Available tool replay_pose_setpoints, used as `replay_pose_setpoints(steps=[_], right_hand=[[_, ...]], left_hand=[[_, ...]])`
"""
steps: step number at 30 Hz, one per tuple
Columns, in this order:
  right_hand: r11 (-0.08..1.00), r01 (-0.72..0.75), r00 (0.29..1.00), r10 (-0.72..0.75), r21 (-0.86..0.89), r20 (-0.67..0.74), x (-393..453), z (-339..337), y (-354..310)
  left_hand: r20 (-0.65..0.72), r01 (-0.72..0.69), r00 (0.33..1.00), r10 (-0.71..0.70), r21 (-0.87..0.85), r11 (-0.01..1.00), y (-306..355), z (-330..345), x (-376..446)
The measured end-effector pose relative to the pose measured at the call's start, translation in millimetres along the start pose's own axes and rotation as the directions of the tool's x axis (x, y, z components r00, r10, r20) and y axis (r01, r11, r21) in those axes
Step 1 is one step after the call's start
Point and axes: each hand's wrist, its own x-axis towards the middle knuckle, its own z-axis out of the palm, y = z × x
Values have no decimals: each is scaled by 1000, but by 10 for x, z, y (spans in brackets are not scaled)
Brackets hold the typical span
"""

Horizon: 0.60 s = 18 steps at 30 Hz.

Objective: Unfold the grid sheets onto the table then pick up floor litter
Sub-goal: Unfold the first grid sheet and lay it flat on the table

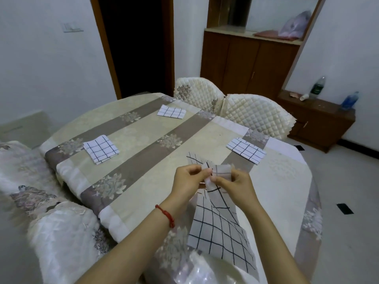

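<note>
Both hands, left hand (187, 179) and right hand (235, 184), pinch the top edge of a white black-gridded cloth sheet (219, 228); it hangs below the fingertips, part-opened. Three folded grid sheets (101, 149) lie beyond the fingers (apparently untouched). Floor litter (345, 208), possibly dark scraps, remains.

White walls (41, 64), dark open doorway (135, 44), brown wooden cabinet (246, 64), two quilted chairs (256, 113), pale tiled floor (348, 181).
</note>
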Motion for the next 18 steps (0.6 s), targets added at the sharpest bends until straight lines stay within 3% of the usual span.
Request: replay_pose_setpoints(steps=[6,12,18], right_hand=[[990,-129,953,107,-62,-285,215,192,7],[954,-275,795,157,-119,-585,386,29,-58],[937,-295,682,68,-188,-728,547,-374,-271]], left_hand=[[49,36,998,-41,93,995,6,-734,587],[13,71,997,-73,109,992,121,-1176,1278],[29,-58,998,54,142,988,485,-1267,1770]])
